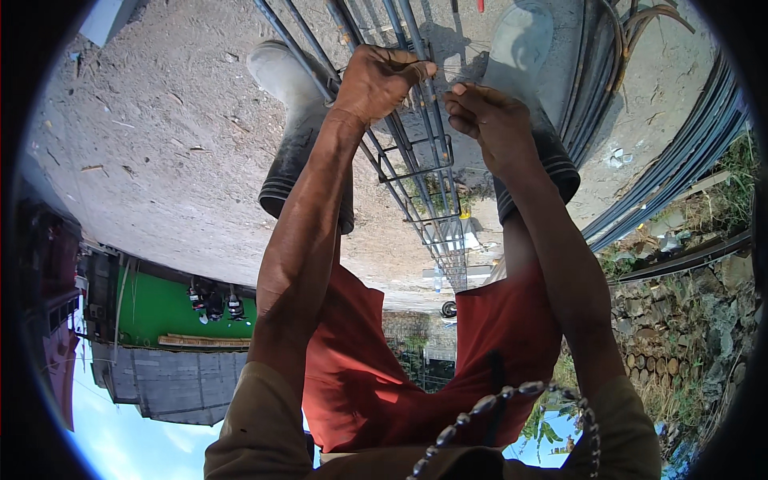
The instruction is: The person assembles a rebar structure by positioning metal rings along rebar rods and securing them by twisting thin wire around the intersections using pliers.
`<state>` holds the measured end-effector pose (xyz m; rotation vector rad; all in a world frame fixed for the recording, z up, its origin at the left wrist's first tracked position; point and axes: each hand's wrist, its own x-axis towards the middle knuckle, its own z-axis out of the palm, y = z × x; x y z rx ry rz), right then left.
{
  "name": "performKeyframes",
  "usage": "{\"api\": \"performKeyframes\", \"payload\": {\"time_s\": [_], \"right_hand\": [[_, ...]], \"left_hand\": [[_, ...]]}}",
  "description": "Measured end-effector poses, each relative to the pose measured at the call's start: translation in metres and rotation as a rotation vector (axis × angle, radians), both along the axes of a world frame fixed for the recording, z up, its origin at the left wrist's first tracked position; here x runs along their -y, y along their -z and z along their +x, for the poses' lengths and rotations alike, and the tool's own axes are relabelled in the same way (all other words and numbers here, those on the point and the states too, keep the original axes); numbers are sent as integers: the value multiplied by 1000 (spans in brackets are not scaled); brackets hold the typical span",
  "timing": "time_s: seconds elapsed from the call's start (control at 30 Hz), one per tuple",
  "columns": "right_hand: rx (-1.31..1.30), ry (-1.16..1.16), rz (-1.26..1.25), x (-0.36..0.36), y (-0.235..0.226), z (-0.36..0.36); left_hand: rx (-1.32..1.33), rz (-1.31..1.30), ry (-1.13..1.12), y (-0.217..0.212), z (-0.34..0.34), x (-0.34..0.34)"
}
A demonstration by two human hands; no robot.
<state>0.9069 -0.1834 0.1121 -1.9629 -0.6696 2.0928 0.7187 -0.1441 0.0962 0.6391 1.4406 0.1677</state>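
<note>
Between my boots runs a long reinforcing-bar cage [414, 174], made of several straight steel bars tied with square stirrups. My left hand [378, 84] is closed at the top of the cage, thumb and forefinger pinched together beside a bar. Whatever it pinches is too small to make out. Just right of the cage is my right hand [491, 126], its fingertips pinched together and pointing toward the bars. If anything thin is between them, I cannot make it out. A small gap separates the two hands.
A grey rubber boot [292, 96] stands left of the cage, another boot [522, 48] right of it. Loose steel bars [590, 76] lie beyond the right boot. A long bundle of bars [668, 180] curves along the right, near a stone wall [680, 320]. Debris dots the ground.
</note>
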Motion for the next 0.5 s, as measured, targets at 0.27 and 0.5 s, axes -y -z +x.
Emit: {"api": "performKeyframes", "payload": {"time_s": [0.27, 0.5], "right_hand": [[-267, -10, -35, -36, -19, -12], [106, -669, 958, -43, 11, 8]], "left_hand": [[17, -28, 47, 5, -2, -5], [9, 11, 41, 9, -1, -2]]}}
